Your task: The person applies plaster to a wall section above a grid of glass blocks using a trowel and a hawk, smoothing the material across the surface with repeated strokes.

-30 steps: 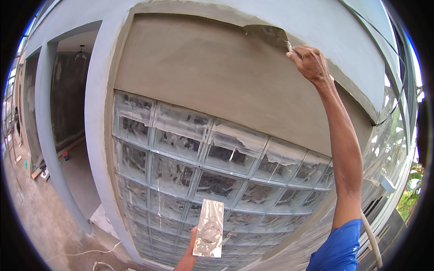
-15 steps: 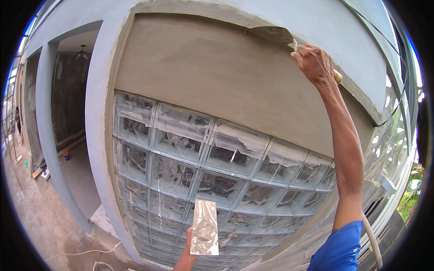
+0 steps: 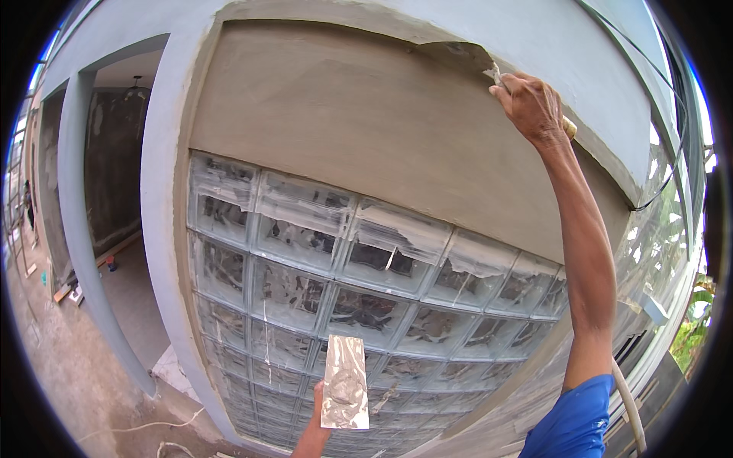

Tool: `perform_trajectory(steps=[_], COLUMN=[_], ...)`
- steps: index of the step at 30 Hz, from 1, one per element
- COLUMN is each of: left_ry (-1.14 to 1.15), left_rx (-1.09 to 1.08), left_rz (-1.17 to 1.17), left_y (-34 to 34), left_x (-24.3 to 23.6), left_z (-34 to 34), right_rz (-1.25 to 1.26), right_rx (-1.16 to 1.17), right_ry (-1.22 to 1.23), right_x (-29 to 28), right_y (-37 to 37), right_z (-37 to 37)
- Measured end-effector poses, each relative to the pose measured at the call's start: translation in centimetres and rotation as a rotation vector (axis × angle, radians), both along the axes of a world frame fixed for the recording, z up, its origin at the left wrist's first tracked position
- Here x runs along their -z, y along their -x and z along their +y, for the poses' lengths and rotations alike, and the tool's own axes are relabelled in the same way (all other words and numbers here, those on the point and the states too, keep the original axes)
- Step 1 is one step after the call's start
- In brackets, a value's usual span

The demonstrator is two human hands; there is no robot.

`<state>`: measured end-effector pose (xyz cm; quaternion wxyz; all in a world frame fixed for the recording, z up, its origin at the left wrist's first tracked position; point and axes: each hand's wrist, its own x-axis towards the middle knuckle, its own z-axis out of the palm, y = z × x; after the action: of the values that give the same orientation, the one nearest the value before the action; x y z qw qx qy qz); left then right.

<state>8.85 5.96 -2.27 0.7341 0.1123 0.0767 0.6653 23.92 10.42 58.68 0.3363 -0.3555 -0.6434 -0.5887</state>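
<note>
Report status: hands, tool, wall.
Right hand shut on trowel, pressed at top edge of wet plaster. Left hand low, holds metal plate before glass blocks. Nothing in the way.

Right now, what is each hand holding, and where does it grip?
Right hand: trowel, by its handle. Left hand: flat metal plate, gripped at its lower edge.

The right hand is covering most of the trowel; only the blade's tip and a bit of pale handle are showing beside the hand. Far below the trowel, the left hand is being cut off by the lower edge, and the metal hawk plate is hiding its fingers. Far left of the trowel, small things on the floor are too small to identify.
</note>
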Motion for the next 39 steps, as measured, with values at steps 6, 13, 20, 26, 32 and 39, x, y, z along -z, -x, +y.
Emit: perform_trajectory(steps=[6,13,20,26,32,39], left_ry=[-0.011,-0.030,-0.025,-0.103,-0.069,-0.175], left_rx=[0.003,0.005,0.028,0.120,-0.175,-0.313], left_rz=[-0.115,-0.158,-0.086,-0.059,0.089,0.202], left_y=[-0.1,0.3,0.6,2.4,2.4,0.9], left_x=[-1.3,-1.1,-2.0,-5.1,-9.7,-11.7], left_z=[-1.0,-0.9,-1.2,-0.9,-1.7,-2.4], right_rz=[-0.023,-0.020,0.061,0.170,0.064,0.023], right_rx=[0.045,0.062,0.035,-0.267,-0.351,-0.313], right_ry=[0.030,0.022,-0.028,0.519,1.326,1.577], right_x=[-0.8,-1.0,1.3,11.7,23.9,27.7], right_y=[1.7,1.9,-5.4,-7.7,-7.6,-6.1], right_z=[0.2,0.2,-1.8,-6.4,-8.4,-8.1])
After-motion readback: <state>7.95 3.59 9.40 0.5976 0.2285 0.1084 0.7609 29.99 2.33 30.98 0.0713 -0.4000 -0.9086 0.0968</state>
